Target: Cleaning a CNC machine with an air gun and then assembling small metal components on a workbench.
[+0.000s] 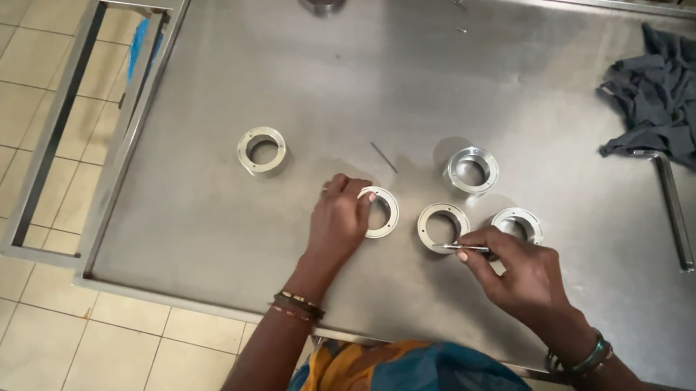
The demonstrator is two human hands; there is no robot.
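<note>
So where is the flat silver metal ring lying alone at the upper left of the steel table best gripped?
Probably across the flat silver metal ring's outer rim, from straight above: it lies flat on the steel table, nothing beside it, so opposite edges are free.

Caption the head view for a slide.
Left hand holds a metal ring; right hand applies a thin tool beside another ring.

Shiny metal rings [442, 225], brushed steel table [272, 76]
</note>
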